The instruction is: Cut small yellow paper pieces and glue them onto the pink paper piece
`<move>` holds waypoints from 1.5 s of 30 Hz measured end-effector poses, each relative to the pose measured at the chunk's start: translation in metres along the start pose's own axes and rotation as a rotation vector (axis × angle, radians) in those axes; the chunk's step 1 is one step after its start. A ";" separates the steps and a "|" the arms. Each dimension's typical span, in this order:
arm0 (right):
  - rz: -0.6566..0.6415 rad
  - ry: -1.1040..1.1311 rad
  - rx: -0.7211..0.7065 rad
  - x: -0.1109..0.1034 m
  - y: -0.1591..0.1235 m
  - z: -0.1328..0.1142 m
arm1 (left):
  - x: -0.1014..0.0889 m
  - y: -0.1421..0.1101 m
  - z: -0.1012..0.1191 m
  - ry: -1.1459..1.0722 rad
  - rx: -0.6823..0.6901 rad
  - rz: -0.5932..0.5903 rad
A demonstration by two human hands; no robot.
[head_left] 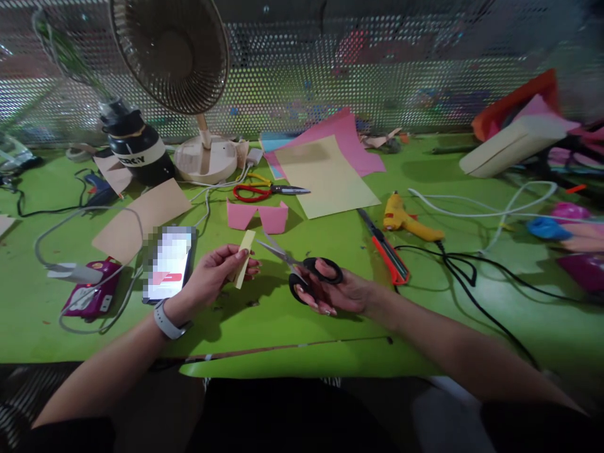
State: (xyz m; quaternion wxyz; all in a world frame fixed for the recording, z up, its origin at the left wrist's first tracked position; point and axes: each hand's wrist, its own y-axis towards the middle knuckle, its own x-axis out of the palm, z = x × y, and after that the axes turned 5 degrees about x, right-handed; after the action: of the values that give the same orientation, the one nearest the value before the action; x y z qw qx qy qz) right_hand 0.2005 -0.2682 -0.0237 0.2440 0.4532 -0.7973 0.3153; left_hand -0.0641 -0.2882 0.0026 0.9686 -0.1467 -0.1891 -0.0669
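Toward the front edge of the bench (302,363): yellow strip (241,270), pinched mid-length in the left hand (214,270), apparently leaving both ends free; black-handled scissors (287,258), right hand (349,292) through the loops, likely for control, parted blades just beside the strip.

Yellow strip (241,269): narrow, pale, tilted, its upper end leaning right; pinched in left hand (221,270) above the worktop (274,305). Black-handled scissors (291,260): metal blades slightly parted, tips pointing left, just beside the strip's upper part; handles in right hand (346,290).
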 end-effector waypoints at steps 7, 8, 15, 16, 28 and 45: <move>0.022 0.023 0.007 0.001 0.000 0.001 | 0.001 -0.001 -0.001 -0.015 -0.016 -0.031; 0.015 0.025 0.004 0.002 0.000 0.001 | 0.001 -0.002 -0.001 -0.021 -0.016 -0.034; -0.005 0.040 0.015 0.002 -0.001 0.002 | 0.004 -0.004 -0.004 -0.012 -0.061 -0.066; -0.012 0.038 0.016 0.002 -0.001 0.003 | 0.004 -0.004 -0.004 -0.010 -0.069 -0.075; -0.012 0.008 -0.025 0.001 -0.001 0.006 | 0.002 -0.006 -0.008 0.009 -0.071 -0.169; 0.108 0.005 -0.006 0.005 -0.003 0.004 | 0.004 -0.006 -0.005 0.112 -0.085 -0.155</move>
State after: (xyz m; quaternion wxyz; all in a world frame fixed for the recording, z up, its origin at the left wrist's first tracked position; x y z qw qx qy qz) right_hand 0.2005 -0.2755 -0.0220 0.2299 0.4080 -0.8210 0.3265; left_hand -0.0597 -0.2963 0.0011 0.9625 -0.1687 -0.1424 -0.1576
